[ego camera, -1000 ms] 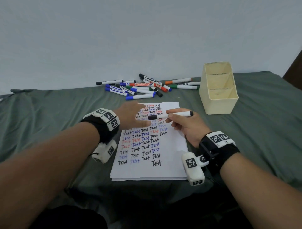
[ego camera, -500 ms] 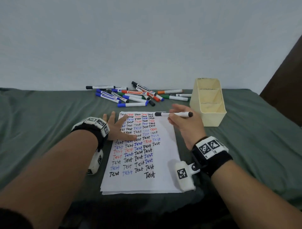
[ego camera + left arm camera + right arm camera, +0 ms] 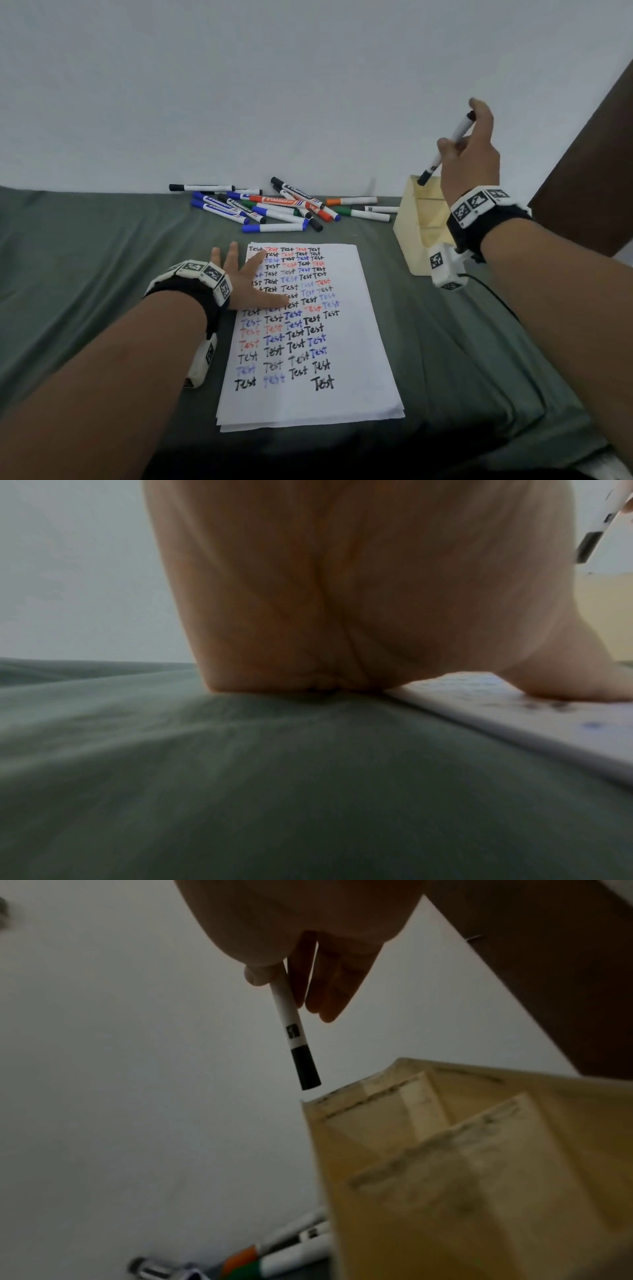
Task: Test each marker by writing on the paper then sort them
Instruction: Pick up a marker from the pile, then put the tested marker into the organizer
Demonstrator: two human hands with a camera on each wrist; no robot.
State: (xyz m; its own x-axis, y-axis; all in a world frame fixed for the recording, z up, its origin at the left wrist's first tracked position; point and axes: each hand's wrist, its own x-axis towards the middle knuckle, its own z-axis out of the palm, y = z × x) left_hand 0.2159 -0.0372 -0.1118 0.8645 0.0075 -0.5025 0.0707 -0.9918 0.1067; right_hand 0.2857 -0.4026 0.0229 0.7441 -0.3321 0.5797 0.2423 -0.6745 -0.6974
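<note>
My right hand [image 3: 471, 150] pinches a white marker with a black cap [image 3: 445, 150], cap end down, just above the back compartment of the cream organizer box [image 3: 412, 246]. In the right wrist view the marker [image 3: 291, 1026] hangs a little above the box's rim [image 3: 346, 1093]. My left hand [image 3: 246, 277] lies flat with spread fingers on the top left of the paper [image 3: 356, 342], which is covered in rows of "Test". A pile of markers [image 3: 274, 205] lies behind the paper by the wall.
Everything sits on a green cloth [image 3: 85, 257] against a pale wall. A dark brown panel [image 3: 589, 178] stands at the far right. The box's compartments look empty in the right wrist view.
My right hand has lifted the black-capped marker from over the paper up and right to above the organizer, turning it cap down. My left hand stayed flat on the paper.
</note>
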